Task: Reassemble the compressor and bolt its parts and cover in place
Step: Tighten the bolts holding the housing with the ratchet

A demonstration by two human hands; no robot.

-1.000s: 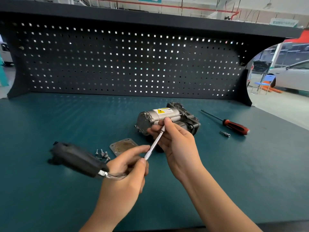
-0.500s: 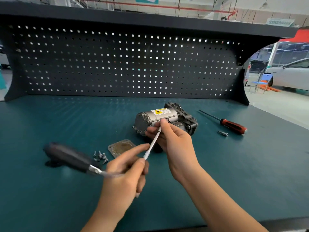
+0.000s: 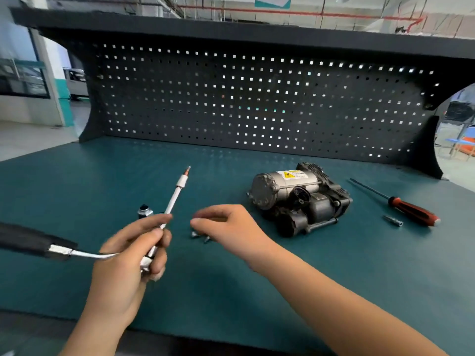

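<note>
Head view. Compressor [image 3: 299,199], 1 unit, lies on its side on the desk [image 3: 77,188], right of middle, nearer the back edge than the near edge. A narrow gap separates it from the pegboard [image 3: 257,98]; a wide band of green mat runs from it to the near edge, crossed by the right forearm.

Right grip [image 3: 231,227] hovers just left of the compressor, apart from it, fingers curled, thumb and forefinger tips nearly together. Blur: cannot tell whether they pinch anything. Bolts [image 3: 194,234], 2 counted, lie on the mat directly beneath those fingertips.

Left grip [image 3: 126,260] is further left, well apart from the compressor, closed around a thin white rod [image 3: 174,199] tilted up and away, copper-coloured tip uppermost. From below this grip a metal tube curves to a black sleeve [image 3: 25,238] that runs off the left edge.

Small dark cap [image 3: 145,210], 1, stands just behind the left grip. Toward the right edge: screwdriver [image 3: 411,211], 1, red-and-black handle; metal bit [image 3: 393,220], 1, just beside it.
</note>
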